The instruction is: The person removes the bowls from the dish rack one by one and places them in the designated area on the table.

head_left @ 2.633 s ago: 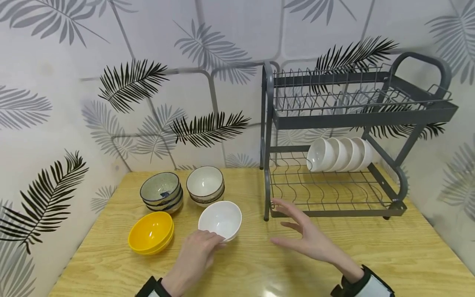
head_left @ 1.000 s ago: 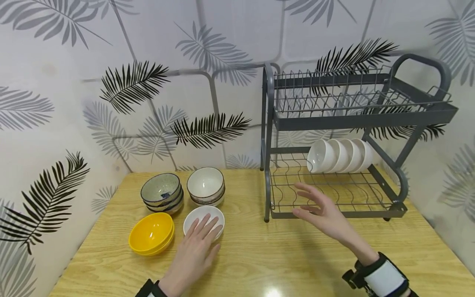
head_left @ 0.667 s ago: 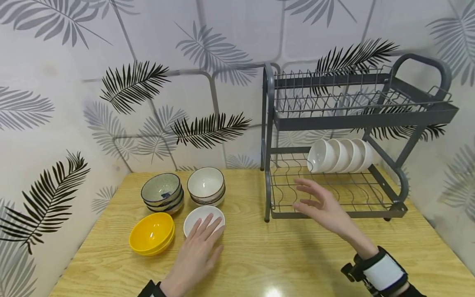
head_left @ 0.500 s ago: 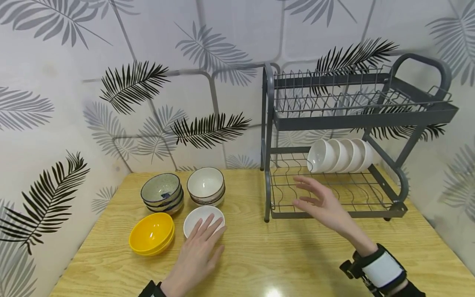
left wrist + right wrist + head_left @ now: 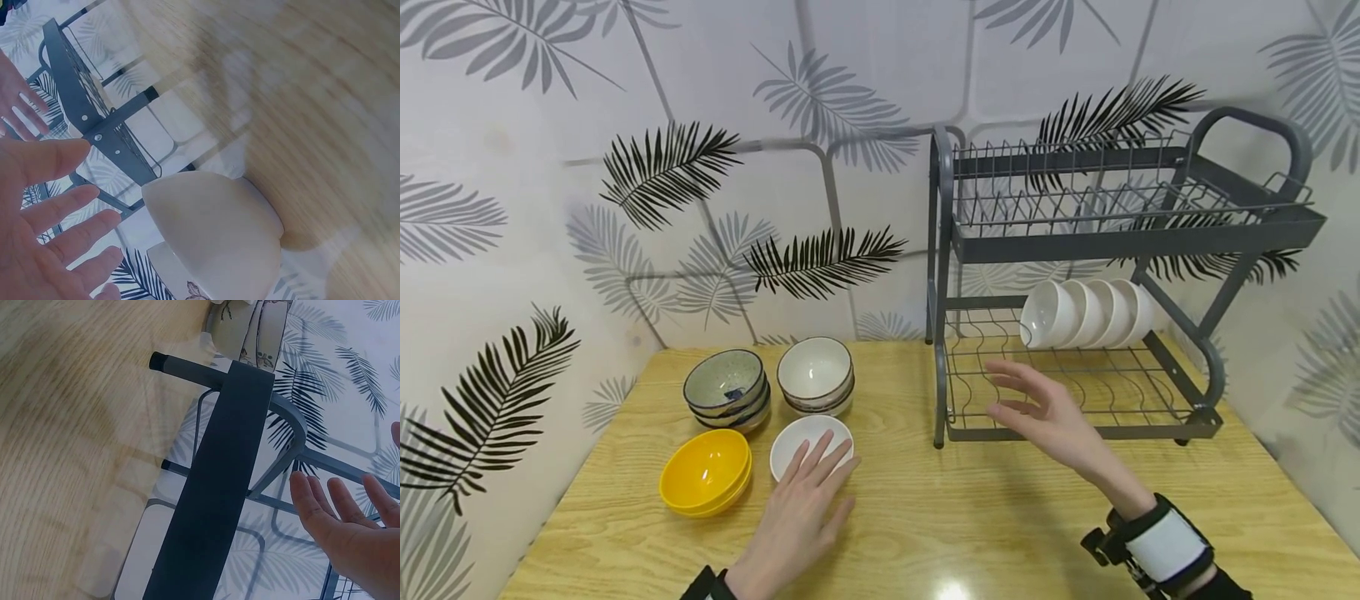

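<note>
In the head view my left hand (image 5: 801, 512) is spread, its fingers reaching over the near side of a small white bowl (image 5: 805, 437). The left wrist view shows that white bowl (image 5: 215, 231) standing on the table beyond the spread fingers, with nothing in the hand. My right hand (image 5: 1048, 417) hovers in front of the rack's lower tier with loosely bent fingers and holds nothing. Four-legged grey dish rack (image 5: 1135, 246) has two tiers; several white bowls (image 5: 1048, 315) stand on edge in its lower tier. In the right wrist view the right hand (image 5: 353, 537) is apart from the rack's bar (image 5: 209, 487).
Left of the white bowl are stacked yellow bowls (image 5: 706, 472). Behind them stand grey-green bowls with dark rims (image 5: 726, 387) and brown-rimmed white bowls (image 5: 815, 371), both stacked. A leaf-patterned wall (image 5: 850, 183) closes off the back of the wooden table (image 5: 910, 533).
The left hand has let go of the white bowl, which now stands further left, near the brown-rimmed stack. The right hand has moved right and up, toward the rack's lower tier.
</note>
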The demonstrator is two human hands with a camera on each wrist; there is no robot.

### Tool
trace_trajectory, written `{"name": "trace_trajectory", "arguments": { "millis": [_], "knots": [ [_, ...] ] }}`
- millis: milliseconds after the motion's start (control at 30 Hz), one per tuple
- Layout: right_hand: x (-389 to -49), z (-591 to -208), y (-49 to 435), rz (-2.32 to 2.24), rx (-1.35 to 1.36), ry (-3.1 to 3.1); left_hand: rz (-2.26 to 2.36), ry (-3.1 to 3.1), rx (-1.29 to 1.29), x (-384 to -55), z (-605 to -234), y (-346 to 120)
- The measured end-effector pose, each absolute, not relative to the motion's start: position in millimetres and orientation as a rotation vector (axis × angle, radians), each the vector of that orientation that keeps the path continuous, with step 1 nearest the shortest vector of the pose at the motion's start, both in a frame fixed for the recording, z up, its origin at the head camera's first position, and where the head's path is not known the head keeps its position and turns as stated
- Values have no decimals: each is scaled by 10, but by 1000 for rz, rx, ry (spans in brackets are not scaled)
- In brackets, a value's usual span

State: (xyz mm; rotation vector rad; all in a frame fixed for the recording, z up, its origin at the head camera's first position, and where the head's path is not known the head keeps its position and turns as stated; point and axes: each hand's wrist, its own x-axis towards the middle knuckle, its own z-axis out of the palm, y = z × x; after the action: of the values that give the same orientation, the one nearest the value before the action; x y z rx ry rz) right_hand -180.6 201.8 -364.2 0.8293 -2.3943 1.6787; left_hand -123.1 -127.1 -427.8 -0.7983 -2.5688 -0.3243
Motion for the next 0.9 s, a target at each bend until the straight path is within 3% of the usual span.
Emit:
{"name": "trace_trajectory", "arguments": {
  "millis": [900],
  "knots": [
    [-1789, -3701, 2051, 1671, 793, -2421, -340, -2547, -799, -1229, -4256, -1257]
  ]
}}
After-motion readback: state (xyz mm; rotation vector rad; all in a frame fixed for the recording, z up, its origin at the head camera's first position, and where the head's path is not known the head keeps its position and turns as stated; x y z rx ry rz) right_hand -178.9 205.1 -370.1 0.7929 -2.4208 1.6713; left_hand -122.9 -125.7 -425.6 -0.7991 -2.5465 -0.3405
